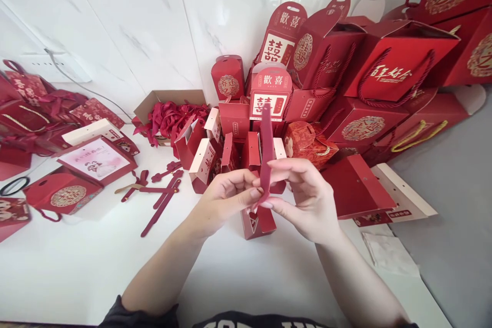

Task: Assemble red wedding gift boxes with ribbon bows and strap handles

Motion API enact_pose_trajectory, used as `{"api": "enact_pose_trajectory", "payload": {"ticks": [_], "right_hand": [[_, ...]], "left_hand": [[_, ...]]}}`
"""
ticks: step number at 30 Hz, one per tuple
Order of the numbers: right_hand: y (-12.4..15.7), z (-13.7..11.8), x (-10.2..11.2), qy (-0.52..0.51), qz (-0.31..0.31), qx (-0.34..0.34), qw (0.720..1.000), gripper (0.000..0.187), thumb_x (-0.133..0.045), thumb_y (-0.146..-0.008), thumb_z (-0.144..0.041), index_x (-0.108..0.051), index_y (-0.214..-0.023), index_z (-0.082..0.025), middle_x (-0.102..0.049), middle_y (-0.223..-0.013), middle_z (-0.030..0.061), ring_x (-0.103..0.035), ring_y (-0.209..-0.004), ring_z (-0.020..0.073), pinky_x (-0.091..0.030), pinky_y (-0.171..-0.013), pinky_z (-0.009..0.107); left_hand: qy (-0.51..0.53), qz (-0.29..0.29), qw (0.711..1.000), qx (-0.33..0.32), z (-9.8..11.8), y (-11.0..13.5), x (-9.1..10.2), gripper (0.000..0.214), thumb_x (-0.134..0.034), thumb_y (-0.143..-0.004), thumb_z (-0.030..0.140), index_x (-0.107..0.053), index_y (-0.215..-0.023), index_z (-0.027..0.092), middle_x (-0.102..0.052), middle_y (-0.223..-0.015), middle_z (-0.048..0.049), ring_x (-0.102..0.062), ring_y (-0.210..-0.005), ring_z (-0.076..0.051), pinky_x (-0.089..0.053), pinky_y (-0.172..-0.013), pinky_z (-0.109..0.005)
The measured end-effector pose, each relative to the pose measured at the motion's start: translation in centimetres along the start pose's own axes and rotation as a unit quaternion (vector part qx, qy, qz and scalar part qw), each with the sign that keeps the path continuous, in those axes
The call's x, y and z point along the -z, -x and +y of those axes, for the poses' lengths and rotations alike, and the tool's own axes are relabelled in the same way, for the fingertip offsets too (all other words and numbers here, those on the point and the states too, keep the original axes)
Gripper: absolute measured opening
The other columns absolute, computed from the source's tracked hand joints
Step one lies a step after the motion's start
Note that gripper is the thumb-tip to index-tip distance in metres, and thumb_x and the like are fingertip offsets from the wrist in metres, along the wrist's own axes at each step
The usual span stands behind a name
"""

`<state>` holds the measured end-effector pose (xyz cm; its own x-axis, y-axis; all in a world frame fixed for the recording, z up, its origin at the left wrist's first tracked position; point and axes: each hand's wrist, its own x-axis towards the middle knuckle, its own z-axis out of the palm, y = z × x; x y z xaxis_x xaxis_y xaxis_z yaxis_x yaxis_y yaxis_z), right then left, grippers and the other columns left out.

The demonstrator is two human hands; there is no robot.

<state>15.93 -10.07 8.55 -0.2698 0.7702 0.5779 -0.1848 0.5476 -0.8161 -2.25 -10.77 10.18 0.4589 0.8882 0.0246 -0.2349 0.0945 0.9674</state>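
Both hands meet above the white table (77, 266), pinching a dark red strap (266, 143) that stands upright between them. My left hand (226, 197) grips its lower end with thumb and fingers pressed together. My right hand (307, 197) pinches the strap from the other side, forefinger stretched across it. Just under the hands sits a small red box (258, 223), partly hidden by my fingers. More small red boxes (230, 151) stand right behind it.
Large red gift bags (392, 69) and boxes are stacked at the back right against the tiled wall. A cardboard box of red ribbons (169, 115) sits at centre left. Loose red straps (161, 195) lie on the table. More red boxes (65, 192) crowd the left. Flat cartons (384, 192) lie right.
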Motion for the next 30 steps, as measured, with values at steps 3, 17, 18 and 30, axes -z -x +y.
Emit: {"api": "enact_pose_trajectory", "payload": {"ticks": [3,17,18,30], "right_hand": [[0.0,-0.1,0.0,-0.043,0.018,-0.028,0.999,0.071,-0.084,-0.072,-0.013,-0.050,-0.131,-0.032,-0.066,-0.080,-0.0052,-0.064,-0.075,0.0139,-0.054,-0.078,0.031],[0.5,-1.5,1.1,0.089,0.041,-0.033,0.995,0.075,-0.077,-0.082,-0.021,-0.037,-0.144,-0.034,-0.068,-0.089,0.0010,-0.072,-0.085,0.0218,-0.063,-0.081,0.037],[0.5,-1.5,1.1,0.086,0.036,-0.030,0.995,0.078,-0.076,-0.082,-0.021,-0.034,-0.147,-0.034,-0.069,-0.088,0.0015,-0.072,-0.084,0.0225,-0.063,-0.082,0.040],[-0.4,-0.7,1.0,0.005,-0.042,0.027,0.999,0.018,-0.074,-0.080,-0.008,-0.069,-0.092,-0.022,-0.070,-0.087,0.0024,-0.067,-0.081,0.0165,-0.058,-0.073,0.032]], "left_hand": [[-0.035,0.002,0.999,-0.005,0.1,0.2,-0.1,0.014,-0.072,-0.084,0.026,-0.062,-0.087,0.017,-0.059,-0.075,0.0014,-0.051,-0.065,-0.007,-0.042,-0.062,-0.019],[-0.421,0.051,0.862,-0.277,1.3,1.3,0.0,0.023,-0.068,-0.080,0.010,-0.066,-0.101,0.019,-0.071,-0.093,-0.0061,-0.065,-0.086,-0.018,-0.053,-0.078,-0.031],[-0.430,0.057,0.852,-0.292,1.2,1.3,-0.1,0.020,-0.068,-0.081,0.010,-0.067,-0.098,0.020,-0.071,-0.091,-0.0059,-0.065,-0.085,-0.018,-0.054,-0.078,-0.032],[-0.459,0.096,0.785,-0.404,0.8,1.1,-0.4,0.024,-0.067,-0.081,0.008,-0.070,-0.098,0.024,-0.076,-0.086,-0.0025,-0.068,-0.076,-0.018,-0.055,-0.071,-0.032]]}}
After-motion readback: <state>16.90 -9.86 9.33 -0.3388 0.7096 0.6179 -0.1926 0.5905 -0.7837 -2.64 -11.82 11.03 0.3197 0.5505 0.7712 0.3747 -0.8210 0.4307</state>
